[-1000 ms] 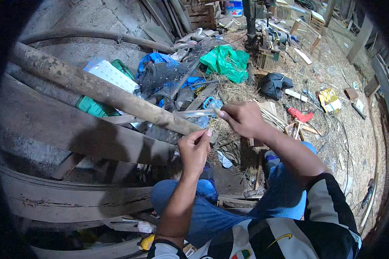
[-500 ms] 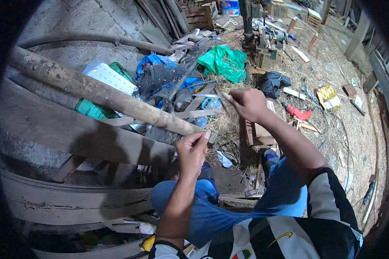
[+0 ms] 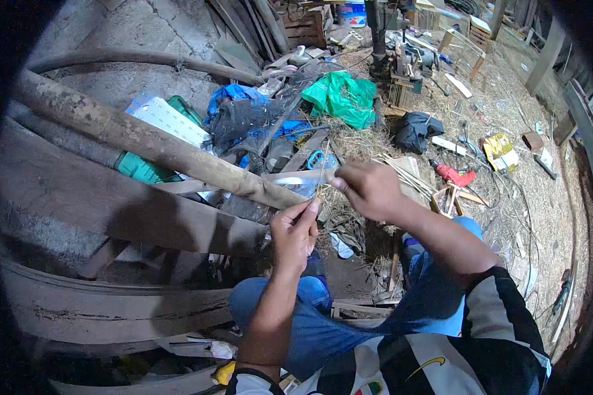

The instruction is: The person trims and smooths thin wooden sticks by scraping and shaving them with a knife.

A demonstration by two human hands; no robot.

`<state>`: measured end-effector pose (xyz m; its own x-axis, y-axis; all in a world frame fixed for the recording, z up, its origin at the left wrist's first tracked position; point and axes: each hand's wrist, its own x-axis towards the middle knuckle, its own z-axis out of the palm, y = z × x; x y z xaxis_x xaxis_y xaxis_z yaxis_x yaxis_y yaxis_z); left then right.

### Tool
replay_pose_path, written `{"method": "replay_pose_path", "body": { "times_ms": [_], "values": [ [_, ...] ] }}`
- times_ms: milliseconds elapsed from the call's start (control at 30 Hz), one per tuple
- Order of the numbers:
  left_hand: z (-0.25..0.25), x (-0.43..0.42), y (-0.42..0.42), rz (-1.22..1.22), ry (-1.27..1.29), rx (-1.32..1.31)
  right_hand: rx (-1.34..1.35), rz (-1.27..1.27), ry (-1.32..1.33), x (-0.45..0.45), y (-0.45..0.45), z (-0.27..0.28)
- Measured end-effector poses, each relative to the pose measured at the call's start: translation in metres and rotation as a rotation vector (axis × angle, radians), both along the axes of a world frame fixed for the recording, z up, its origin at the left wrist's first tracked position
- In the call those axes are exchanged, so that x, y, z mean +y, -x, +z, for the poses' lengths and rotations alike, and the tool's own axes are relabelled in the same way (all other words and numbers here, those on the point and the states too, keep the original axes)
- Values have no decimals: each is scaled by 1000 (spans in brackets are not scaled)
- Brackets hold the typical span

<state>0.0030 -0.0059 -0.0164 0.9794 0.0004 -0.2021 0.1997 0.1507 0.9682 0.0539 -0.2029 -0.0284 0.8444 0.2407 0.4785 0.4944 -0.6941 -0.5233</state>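
My left hand (image 3: 292, 232) is closed in a pinch on the lower end of a thin stick (image 3: 323, 162), which stands nearly upright above the fingertips. My right hand (image 3: 373, 191) is wrapped round the handle of a knife, mostly hidden by the fingers. The knife's blade (image 3: 290, 180), blurred by motion, points left and crosses close to the stick; whether they touch I cannot tell. A thick bamboo pole (image 3: 145, 142) slants down from the upper left and ends just behind my left hand.
Several thin sticks (image 3: 407, 172) lie beyond my right wrist. A red drill (image 3: 453, 174), a yellow packet (image 3: 501, 153) and a black bag (image 3: 416, 130) are on the straw-covered ground at right. A green plastic bag (image 3: 342, 97) lies ahead. Wooden planks (image 3: 112, 191) run along the left.
My right hand has come down with the knife, and the blade has shifted lower and to the left. The thin sticks behind it are now uncovered. My left hand has stayed almost still.
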Motion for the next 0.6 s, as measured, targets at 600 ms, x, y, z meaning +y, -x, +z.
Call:
{"method": "replay_pose_path", "body": {
  "times_ms": [600],
  "values": [
    [-2,-1,3,32,-75,-64,8,37,2,-9,-20,-8]
  ]
}}
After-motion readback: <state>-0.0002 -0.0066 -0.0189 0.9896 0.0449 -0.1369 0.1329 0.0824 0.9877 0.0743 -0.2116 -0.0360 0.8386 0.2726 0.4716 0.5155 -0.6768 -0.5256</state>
